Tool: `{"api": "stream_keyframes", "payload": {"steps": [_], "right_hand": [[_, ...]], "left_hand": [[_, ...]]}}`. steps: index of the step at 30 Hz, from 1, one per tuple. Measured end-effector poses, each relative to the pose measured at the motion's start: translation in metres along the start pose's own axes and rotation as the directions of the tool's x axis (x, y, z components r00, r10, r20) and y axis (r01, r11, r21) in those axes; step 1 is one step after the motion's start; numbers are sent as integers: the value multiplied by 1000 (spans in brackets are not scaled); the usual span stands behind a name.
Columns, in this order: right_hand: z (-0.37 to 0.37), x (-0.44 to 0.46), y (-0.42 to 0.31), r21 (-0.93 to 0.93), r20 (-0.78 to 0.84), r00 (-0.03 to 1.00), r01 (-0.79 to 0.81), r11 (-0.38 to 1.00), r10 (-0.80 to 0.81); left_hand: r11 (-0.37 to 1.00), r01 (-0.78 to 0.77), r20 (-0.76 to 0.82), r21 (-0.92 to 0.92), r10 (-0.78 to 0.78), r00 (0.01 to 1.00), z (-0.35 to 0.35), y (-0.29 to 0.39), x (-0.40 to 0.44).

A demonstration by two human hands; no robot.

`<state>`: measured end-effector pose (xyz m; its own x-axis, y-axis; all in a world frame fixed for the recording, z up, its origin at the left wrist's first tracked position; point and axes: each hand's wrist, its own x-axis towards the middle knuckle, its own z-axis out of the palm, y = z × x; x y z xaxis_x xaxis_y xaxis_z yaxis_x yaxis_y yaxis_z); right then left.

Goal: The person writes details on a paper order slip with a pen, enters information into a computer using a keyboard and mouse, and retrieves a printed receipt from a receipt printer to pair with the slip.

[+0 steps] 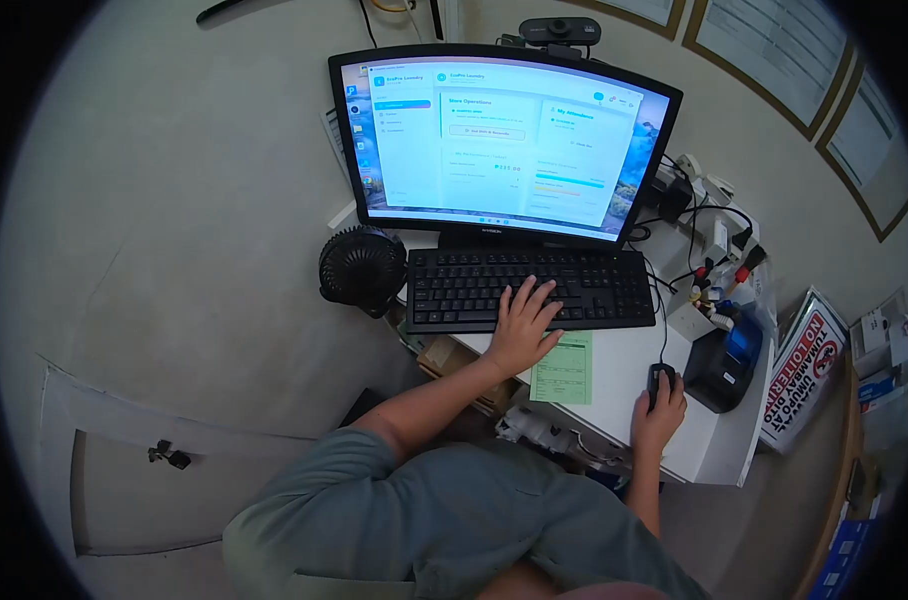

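Head view: L hand on kbd, fingers spread apart; R hand w/ fingers wrapped round mouse on desk. Kbd sits in front of monitor w/ webcam on top. Green form lies btwn kbd & desk's near edge. Fan stands at kbd's L end. Black-&-blue device hems in mouse's R side; tangled cables behind it. Sign stands past desk's R edge.

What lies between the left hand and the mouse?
The head view shows a green printed form by the left hand, then bare white desktop toward the mouse.
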<state>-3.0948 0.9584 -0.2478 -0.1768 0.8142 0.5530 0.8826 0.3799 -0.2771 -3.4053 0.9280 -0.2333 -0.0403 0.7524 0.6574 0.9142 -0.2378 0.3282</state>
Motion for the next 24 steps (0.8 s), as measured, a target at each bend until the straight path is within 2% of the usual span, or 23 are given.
{"api": "stream_keyframes", "payload": {"steps": [11,24], "right_hand": [[0,1,-1,-11,20,1000,-17,1000,17],[-1,-1,-2,39,25,999,39,998,-40]], "left_hand": [[1000,12,12,-1,-12,1000,2,-2,-1],[1000,19,-32,18,-18,999,2,0,-3]]}}
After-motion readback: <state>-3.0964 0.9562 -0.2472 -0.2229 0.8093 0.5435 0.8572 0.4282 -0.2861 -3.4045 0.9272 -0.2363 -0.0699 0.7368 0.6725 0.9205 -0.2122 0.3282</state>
